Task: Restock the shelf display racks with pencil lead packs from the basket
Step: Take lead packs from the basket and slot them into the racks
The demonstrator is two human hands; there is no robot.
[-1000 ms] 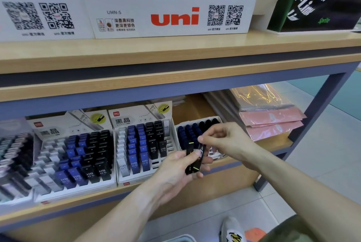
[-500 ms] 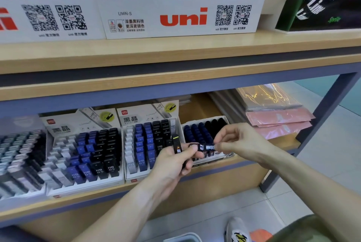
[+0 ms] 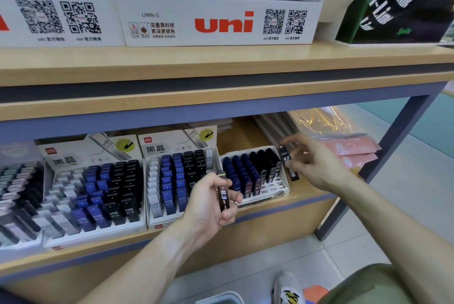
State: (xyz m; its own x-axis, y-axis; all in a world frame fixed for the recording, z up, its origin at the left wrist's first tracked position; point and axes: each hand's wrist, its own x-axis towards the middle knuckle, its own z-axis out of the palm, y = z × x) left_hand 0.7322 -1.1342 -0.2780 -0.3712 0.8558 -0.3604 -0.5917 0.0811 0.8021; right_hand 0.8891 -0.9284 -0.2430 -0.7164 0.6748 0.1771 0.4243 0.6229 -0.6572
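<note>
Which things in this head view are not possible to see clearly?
- Basket: cut off by the bottom edge; contents unseen.
- Right hand and its 0.3 lead pack: motion blur hides the finger positions.
- Pack in the left hand: fingers cover part of it.
- Leftmost rack: cut by the left edge, labels blurred.

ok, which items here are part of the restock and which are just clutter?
In play:
- lead pack held in right hand
- packs in left hand
- 0.3 rack
- HB 0.5 racks
- basket rim

Bystanders:
- uni display box
- pink wrapped stacks
- black-and-green sign
</note>
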